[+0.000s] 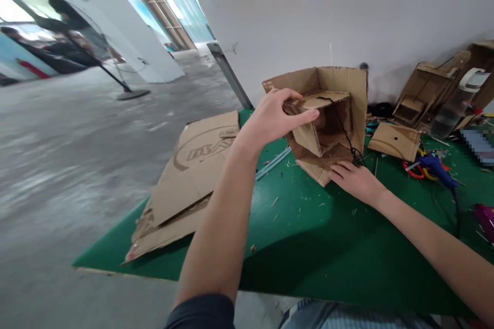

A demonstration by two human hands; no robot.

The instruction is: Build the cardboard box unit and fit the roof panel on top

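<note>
A cardboard box (pixel 309 79) with flared flaps and a smaller open compartment inside stands tilted near the far edge of the green table. My left hand (pixel 272 115) grips the inner compartment's upper left corner, thumb over its front edge and fingers on top. At the lower flap, my right hand (pixel 358 182) has its fingers closed on the cardboard edge; part of the grip is hidden. A thin black cord (pixel 339 118) runs from the compartment's top across its opening, down to a tangled bunch beside my right fingers.
Flat cardboard sheets (pixel 208 154) lie at left. On the right are a cardboard piece with a small hole (pixel 395 141), scissors (pixel 415 169), a blue glue gun (pixel 440 168), a clear bottle (pixel 455 105) and another cardboard construction (pixel 422 90). A white partition (pixel 347 25) borders the table (pixel 309 231).
</note>
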